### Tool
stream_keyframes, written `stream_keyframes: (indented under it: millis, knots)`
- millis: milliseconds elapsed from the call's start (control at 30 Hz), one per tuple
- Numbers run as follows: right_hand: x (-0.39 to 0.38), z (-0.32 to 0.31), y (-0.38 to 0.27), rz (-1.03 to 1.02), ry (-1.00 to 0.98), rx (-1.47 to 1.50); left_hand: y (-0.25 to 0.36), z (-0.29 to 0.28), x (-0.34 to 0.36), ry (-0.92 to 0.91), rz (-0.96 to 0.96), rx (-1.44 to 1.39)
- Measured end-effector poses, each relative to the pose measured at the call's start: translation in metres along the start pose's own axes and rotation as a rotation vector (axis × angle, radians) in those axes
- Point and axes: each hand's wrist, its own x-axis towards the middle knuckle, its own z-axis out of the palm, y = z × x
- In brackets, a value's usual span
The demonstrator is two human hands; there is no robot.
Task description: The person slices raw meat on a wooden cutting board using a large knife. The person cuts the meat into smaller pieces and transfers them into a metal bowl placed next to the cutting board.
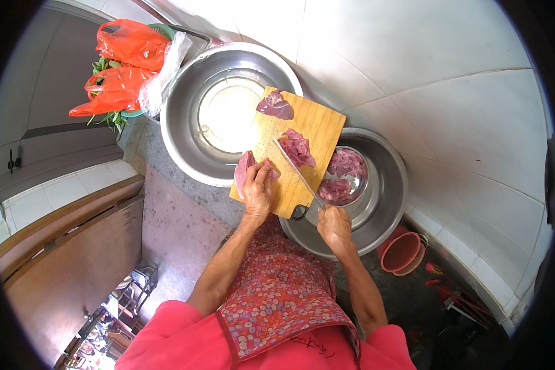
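Note:
A wooden cutting board [327, 126] bridges the rims of two metal basins. My right hand [335, 228] is closed round the handle of a kitchen knife [300, 177]; its blade slants over the board. Against the blade's far side lies a heap of cut red meat [296, 148]. My left hand [258, 190] grips a larger piece of raw meat [243, 168] at the board's left edge, fingers bent over it. Another dark red piece [275, 105] rests at the far end of the board. Sliced meat [345, 163] fills part of a small metal bowl [366, 179] to the right.
The large left basin [180, 148] holds some clear liquid. Around the small bowl is the right basin [385, 228]. Red plastic bags [132, 46] and leafy greens [112, 117] sit at the far left. A tiled wall rises behind; a red bucket [402, 251] stands lower right.

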Motion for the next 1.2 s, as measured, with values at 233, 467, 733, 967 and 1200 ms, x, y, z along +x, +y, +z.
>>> stream_keyframes:
  millis: [233, 467, 733, 967, 1200]
  knots:
    - [-0.023, -0.001, -0.002, -0.074, -0.058, -0.083, 0.001, -0.001, -0.002, -0.06, -0.111, -0.077]
    - [-0.021, 0.007, -0.01, -0.048, -0.099, -0.066, 0.0, -0.005, 0.001, -0.024, -0.027, -0.076]
    - [-0.005, 0.008, -0.024, -0.019, -0.153, -0.121, 0.007, -0.01, 0.015, 0.043, 0.091, 0.021]
    - [0.001, 0.009, -0.036, -0.083, -0.04, -0.14, 0.001, -0.009, 0.007, -0.037, -0.045, -0.073]
    - [-0.012, 0.014, -0.017, -0.049, -0.051, -0.182, 0.011, -0.013, 0.011, 0.013, 0.004, -0.018]
